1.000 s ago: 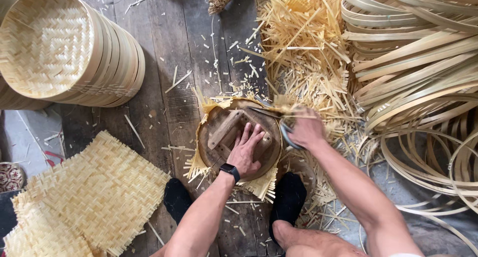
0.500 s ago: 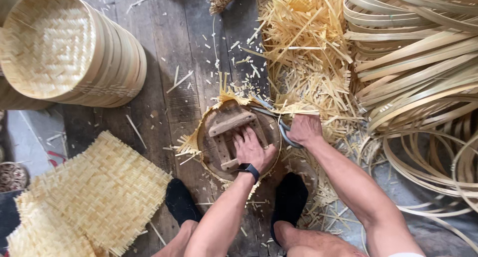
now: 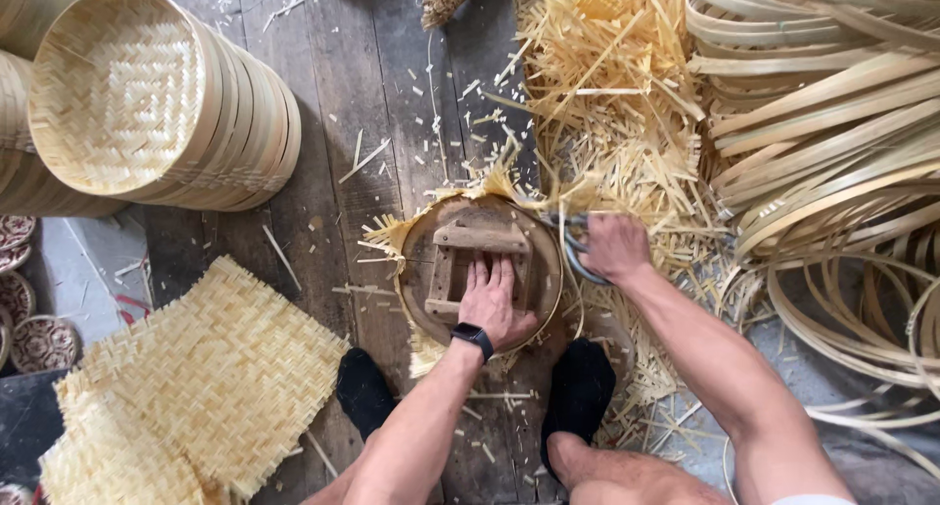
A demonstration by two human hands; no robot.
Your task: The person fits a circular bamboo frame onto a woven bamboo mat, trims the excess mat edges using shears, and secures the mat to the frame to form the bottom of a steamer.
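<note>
A round wooden form (image 3: 421, 260) with crossed wooden bars lies on the plank floor between my feet, and woven bamboo matting sticks out raggedly from under its rim. My left hand (image 3: 493, 299), with a black watch on the wrist, presses flat on the form's bars. My right hand (image 3: 613, 247) grips scissors (image 3: 573, 243) at the form's right edge, their blades at the protruding matting.
A stack of round woven bamboo baskets (image 3: 147, 104) lies at upper left. Flat woven mats (image 3: 196, 378) lie at lower left. Bamboo trimmings (image 3: 607, 84) are heaped at the top, and coiled bamboo strips (image 3: 832, 133) fill the right side.
The wooden form has turned under my left hand, and its bars now sit at a different angle. My left hand has shifted lower on it. The right hand has stayed at the right edge.
</note>
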